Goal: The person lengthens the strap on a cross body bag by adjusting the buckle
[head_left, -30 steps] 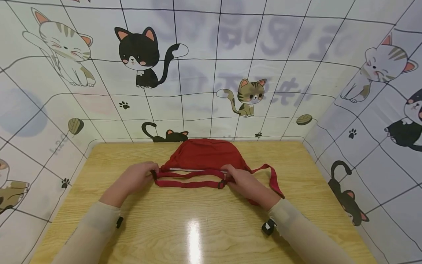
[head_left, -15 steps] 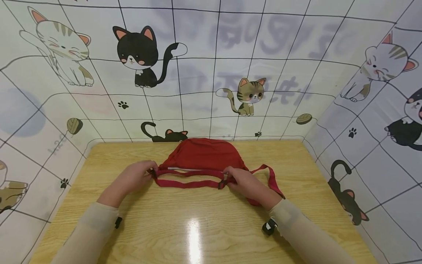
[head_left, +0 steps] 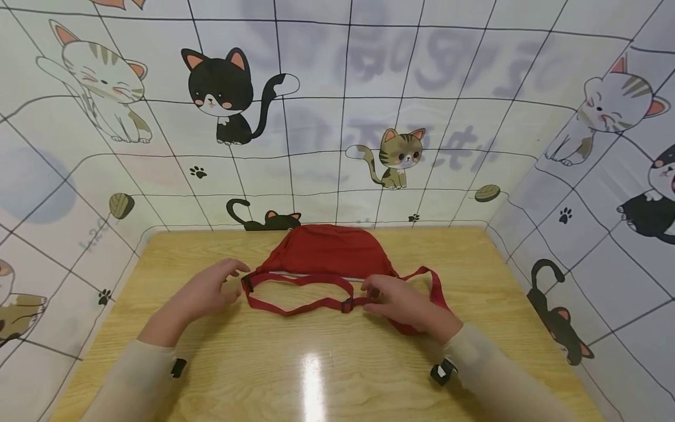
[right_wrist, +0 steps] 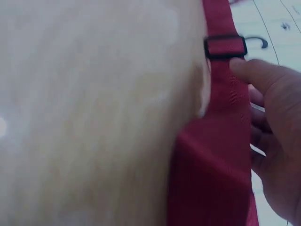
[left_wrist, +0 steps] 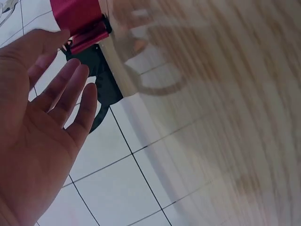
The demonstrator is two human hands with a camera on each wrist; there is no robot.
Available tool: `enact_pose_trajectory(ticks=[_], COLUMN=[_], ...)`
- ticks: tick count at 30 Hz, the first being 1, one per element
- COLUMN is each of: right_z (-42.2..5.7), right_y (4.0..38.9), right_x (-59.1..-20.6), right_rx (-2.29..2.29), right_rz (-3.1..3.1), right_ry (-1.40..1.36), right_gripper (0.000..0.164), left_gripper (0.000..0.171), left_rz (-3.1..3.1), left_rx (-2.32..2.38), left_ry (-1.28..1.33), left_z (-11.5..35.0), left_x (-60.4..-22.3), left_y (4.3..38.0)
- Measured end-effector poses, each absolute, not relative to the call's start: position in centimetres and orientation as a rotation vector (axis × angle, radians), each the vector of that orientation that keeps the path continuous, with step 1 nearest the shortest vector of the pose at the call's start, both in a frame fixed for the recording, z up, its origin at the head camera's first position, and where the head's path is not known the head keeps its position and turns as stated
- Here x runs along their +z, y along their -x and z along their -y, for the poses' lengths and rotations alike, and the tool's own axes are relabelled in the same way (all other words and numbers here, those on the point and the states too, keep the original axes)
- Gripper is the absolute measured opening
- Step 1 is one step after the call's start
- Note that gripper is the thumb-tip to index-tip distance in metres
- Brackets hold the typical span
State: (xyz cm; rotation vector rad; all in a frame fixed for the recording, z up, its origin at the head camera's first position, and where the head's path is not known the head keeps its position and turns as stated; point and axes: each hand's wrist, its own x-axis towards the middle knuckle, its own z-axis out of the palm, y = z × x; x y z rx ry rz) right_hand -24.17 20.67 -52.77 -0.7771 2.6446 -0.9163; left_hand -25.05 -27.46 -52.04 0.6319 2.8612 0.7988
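Note:
A red waist bag (head_left: 332,252) lies at the back of the table, its strap (head_left: 287,312) spread in a flattened loop before it. My left hand (head_left: 208,290) is beside the black buckle (head_left: 247,283) at the loop's left end, fingers relaxed and apart; in the left wrist view the thumb tip overlaps the strap's edge. My right hand (head_left: 403,302) is over the strap just right of the black slider (head_left: 346,305), fingers loosely bent. In the right wrist view its thumb lies at the strap by the slider (right_wrist: 225,47), the other fingers partly hidden behind the strap.
The wooden table (head_left: 274,363) meets a back wall (head_left: 316,170) covered in cat-print cloth, with side walls at left and right. More red strap (head_left: 436,287) loops out to the right of the bag. A light glare falls on the table's front.
Both hands have loosened from the strap. My left hand has drawn back left from the buckle. The loop's lower side has sagged toward me, and the slider has shifted slightly left and nearer.

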Motion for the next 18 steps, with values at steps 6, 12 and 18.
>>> enact_pose_trajectory(ticks=[6,12,18], right_z=[-17.1,-15.4,-15.7], right_y=[23.1,23.0,22.9], right_x=[-52.5,-53.4,-54.0], right_rx=[-0.525,-0.324,-0.371], right_rz=[-2.960,-2.979,-2.959], right_ry=[1.261,1.547,1.446], right_gripper=[0.053,0.031,0.023], left_gripper=[0.037,0.027,0.021], left_rz=[-2.873,-2.866,-2.884], left_rx=[0.788,0.785,0.774], left_ry=[-0.831,-0.828,-0.764], left_z=[26.8,26.4,26.4], left_x=[-52.5,-52.5,-52.9], left_y=[25.4,25.5,26.0])
